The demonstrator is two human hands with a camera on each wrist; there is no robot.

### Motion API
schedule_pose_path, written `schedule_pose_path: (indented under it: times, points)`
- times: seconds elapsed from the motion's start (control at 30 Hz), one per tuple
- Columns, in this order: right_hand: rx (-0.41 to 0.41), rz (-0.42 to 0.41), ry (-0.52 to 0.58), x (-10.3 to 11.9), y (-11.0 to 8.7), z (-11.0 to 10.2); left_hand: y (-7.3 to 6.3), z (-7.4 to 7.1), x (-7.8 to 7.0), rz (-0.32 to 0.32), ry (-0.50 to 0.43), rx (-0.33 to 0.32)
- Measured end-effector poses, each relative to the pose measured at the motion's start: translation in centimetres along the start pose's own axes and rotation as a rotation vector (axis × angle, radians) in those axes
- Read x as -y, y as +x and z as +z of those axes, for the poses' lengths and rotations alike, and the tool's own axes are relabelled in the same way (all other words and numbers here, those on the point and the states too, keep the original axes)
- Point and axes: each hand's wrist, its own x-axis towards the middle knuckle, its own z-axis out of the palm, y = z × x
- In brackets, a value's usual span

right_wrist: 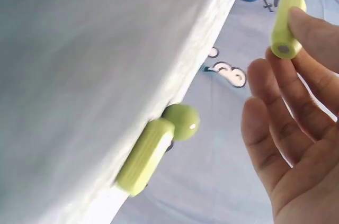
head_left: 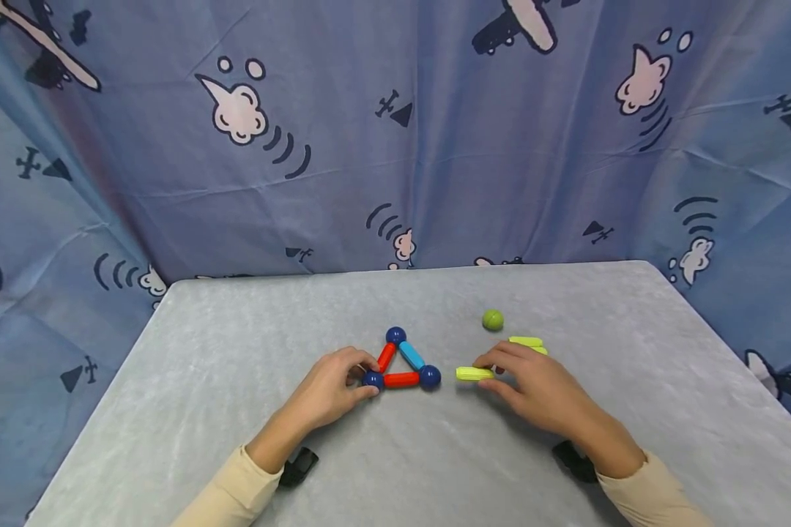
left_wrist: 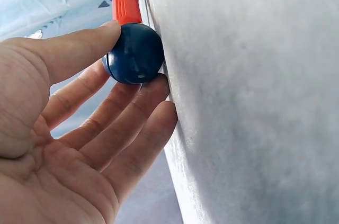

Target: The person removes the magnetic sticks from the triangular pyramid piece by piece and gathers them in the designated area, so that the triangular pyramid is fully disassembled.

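A triangle of magnetic building pieces lies on the table: dark blue balls at the three corners, two red rods and one light blue rod between them. My left hand holds the near-left blue ball between thumb and fingers. To the right of the triangle, my right hand pinches a yellow-green magnetic rod by its right end. That rod is apart from the triangle, and a grey magnet tip shows at its end in the right wrist view.
Beyond my right hand sits a green ball. Two more yellow-green rods lie beside that hand, partly hidden by it. The grey cloth-covered table ends at a blue patterned curtain.
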Motion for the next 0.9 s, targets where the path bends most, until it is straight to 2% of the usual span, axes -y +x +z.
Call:
schedule_pose_path:
  times: [0.2,0.67,0.9]
  points:
    - [-0.026,-0.014,-0.015,-1.5,-0.8,-0.1,0.1,0.0,0.1,0.015,0.002,-0.015]
    - [0.058,0.029,-0.034,-3.0,-1.2,-0.7,-0.2,0.2,0.2,-0.021,-0.013,0.005]
    - [0.025,0.016,-0.030,-4.6,-1.3,-1.0,0.0,0.1,0.0,-0.004,-0.010,-0.009]
